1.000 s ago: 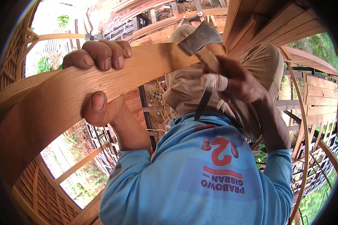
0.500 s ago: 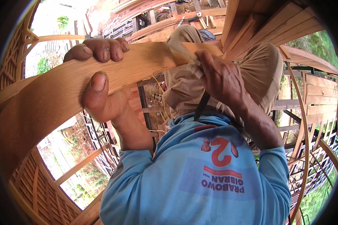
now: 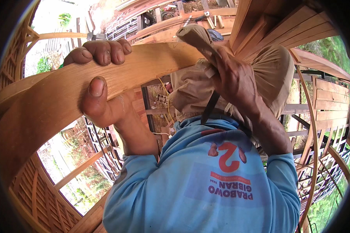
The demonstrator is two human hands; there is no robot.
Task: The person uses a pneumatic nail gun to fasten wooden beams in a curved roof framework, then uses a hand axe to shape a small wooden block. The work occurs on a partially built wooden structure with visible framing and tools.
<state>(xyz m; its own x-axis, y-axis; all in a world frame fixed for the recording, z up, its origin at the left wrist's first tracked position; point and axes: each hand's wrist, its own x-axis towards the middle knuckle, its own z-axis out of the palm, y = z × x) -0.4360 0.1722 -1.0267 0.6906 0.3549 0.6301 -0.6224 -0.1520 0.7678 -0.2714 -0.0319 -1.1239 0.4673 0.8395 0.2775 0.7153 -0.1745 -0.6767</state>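
A long curved plank of light brown wood (image 3: 77,83) runs from the lower left up across my body to my knees. My left hand (image 3: 105,110) grips it, fingers over the far edge and thumb on the upper face. At the plank's far right end, my right hand (image 3: 235,77) is closed round a worn, tan folded sheet that looks like sandpaper (image 3: 196,40). The sheet stands tilted over the end and hides part of it; whether it touches the wood I cannot tell. Below that hand hangs a dark strap (image 3: 210,108).
My bent knees in tan trousers (image 3: 274,70) lie under and beside the plank's end. Stacked boards (image 3: 287,31) rise at the far right. A hammer (image 3: 202,17) and wood offcuts lie at the far side. Slatted wooden panels (image 3: 332,101) and open framing surround me, with ground below.
My right hand has shifted slightly right. The tan sheet, blurred and lying along the plank's face before, now stands tilted up at the plank's end. My left hand stays nearly in place.
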